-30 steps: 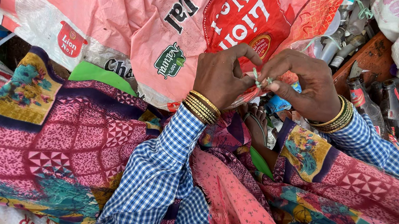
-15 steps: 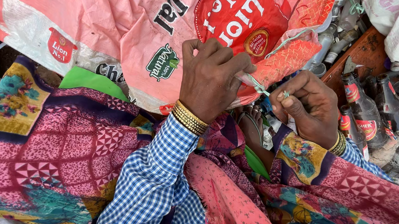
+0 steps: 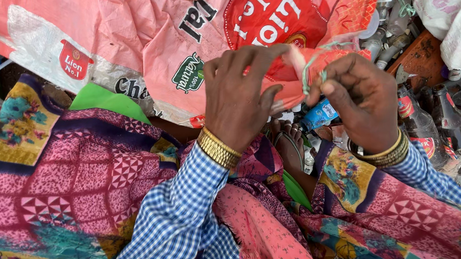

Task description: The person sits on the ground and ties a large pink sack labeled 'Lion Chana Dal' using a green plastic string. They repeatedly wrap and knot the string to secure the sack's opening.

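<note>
My left hand [image 3: 238, 97] pinches the gathered edge of a large pink woven sack [image 3: 184, 30] with red, green and black printing. Close beside it, my right hand [image 3: 363, 100] grips a thin pale green string [image 3: 311, 68] that runs up to the bunched sack edge. Both wrists wear gold bangles over blue checked sleeves. The two hands almost touch at the sack's mouth. A patterned pink and purple cloth [image 3: 74, 182] covers my lap below them.
Several dark glass bottles [image 3: 444, 122] and clear bottles [image 3: 391, 18] lie heaped on the right. A blue-labelled plastic bottle [image 3: 319, 116] lies under my hands. A foot in a sandal [image 3: 289, 146] shows below. White sacks [image 3: 453, 5] sit at the top right and lower left.
Both hands have risen slightly along the sack edge. My right hand has drawn the green string upward, and the bunched sack edge is now gathered tighter between the hands.
</note>
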